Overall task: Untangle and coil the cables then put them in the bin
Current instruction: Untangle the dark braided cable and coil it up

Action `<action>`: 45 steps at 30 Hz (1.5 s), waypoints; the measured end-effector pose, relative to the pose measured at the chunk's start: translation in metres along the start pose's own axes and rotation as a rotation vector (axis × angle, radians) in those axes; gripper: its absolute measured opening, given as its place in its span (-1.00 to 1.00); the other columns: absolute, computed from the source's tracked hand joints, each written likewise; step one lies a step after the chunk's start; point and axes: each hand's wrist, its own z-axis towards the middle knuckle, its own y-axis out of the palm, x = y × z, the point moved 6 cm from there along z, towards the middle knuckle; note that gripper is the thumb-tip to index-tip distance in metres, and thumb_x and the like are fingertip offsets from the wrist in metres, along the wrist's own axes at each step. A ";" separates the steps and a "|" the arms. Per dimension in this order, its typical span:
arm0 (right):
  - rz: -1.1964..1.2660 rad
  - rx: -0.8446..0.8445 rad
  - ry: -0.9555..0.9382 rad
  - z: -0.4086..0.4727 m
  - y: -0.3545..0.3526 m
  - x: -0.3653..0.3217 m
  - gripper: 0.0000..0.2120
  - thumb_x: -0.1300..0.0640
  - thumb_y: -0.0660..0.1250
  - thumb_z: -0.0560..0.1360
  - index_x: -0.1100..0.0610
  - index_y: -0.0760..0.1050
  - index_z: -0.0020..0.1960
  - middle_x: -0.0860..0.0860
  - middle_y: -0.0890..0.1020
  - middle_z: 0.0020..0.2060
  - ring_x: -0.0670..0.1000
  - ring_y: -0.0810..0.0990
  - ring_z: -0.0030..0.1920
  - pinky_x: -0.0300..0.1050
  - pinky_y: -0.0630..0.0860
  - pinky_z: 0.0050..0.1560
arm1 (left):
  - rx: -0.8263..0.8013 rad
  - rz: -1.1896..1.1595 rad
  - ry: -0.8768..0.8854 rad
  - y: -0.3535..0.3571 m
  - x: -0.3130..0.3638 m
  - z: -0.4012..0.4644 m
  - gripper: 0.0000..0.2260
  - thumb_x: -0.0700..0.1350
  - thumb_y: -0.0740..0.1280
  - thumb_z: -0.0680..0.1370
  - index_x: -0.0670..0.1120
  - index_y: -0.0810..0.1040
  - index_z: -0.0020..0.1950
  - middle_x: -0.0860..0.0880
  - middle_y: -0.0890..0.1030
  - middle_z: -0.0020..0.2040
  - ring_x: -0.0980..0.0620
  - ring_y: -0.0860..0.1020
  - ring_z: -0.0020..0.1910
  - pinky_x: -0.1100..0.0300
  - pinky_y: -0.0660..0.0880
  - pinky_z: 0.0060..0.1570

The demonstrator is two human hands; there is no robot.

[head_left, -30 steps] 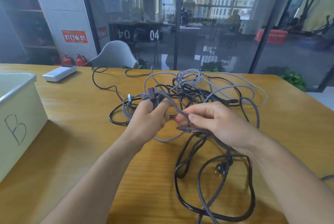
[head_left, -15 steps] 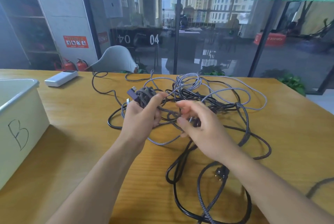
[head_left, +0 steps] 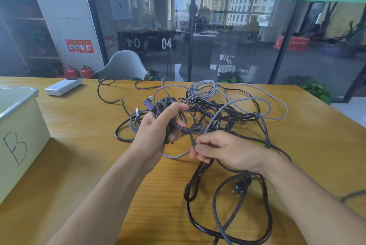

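Observation:
A tangle of cables (head_left: 221, 106) lies on the wooden table: light grey braided, dark braided and smooth black ones. My left hand (head_left: 154, 132) grips a small coil of the dark braided cable (head_left: 164, 106), with its grey plug sticking out at the top left. My right hand (head_left: 223, 149) pinches the same braided cable just right of the coil, above the table. A black power cable with a two-pin plug (head_left: 238, 188) loops near my right wrist. The white bin (head_left: 17, 126), marked "B", stands at the left edge.
A white rectangular device (head_left: 63, 85) lies at the table's far left. A grey chair (head_left: 124, 66) stands behind the table, in front of a glass wall. Another dark cable end (head_left: 352, 195) shows at the right edge.
My left hand has lifted and holds more turns of the braided cable. My right hand moved down and toward me along the cable. The camera tilted up slightly.

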 end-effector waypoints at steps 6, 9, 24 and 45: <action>0.191 0.380 -0.130 0.012 -0.012 -0.006 -0.83 0.15 0.25 0.71 0.11 0.59 0.01 0.13 0.61 -0.19 -0.05 0.59 -0.20 -0.18 0.54 -0.08 | -0.124 0.098 -0.043 0.003 -0.007 0.001 -0.61 -0.05 0.28 0.69 -0.22 0.53 -0.29 0.01 0.62 -0.17 0.00 0.25 -0.46 0.16 0.31 -0.32; 0.384 0.356 -0.231 0.008 -0.020 -0.011 -0.80 0.15 0.21 0.72 0.12 0.60 0.02 0.03 0.53 -0.18 0.02 0.50 -0.16 -0.11 0.49 -0.03 | -0.132 0.101 -0.027 0.004 -0.008 0.001 -0.59 -0.06 0.27 0.70 -0.37 0.48 -0.18 0.10 0.58 -0.26 -0.01 0.25 -0.44 0.12 0.29 -0.29; 0.004 -0.069 -0.176 0.005 0.014 -0.020 -0.85 0.14 0.53 0.54 0.00 0.68 -0.20 -0.08 0.65 -0.28 -0.11 0.53 -0.24 -0.21 0.44 -0.13 | -0.099 -0.255 0.011 -0.010 0.015 0.002 -0.77 0.02 0.26 0.67 -0.11 0.57 -0.03 0.03 0.29 -0.42 0.02 0.42 -0.46 0.22 0.42 -0.35; -0.460 0.299 0.004 0.025 -0.040 0.031 -0.72 -0.19 0.23 0.69 -0.16 0.66 -0.04 -0.15 0.72 -0.12 -0.05 0.67 -0.07 0.12 0.59 0.07 | -0.563 -0.098 -0.089 -0.018 0.032 -0.015 -0.75 0.01 0.28 0.64 -0.10 0.63 -0.09 0.13 0.28 -0.54 0.20 0.20 -0.62 0.26 0.24 -0.52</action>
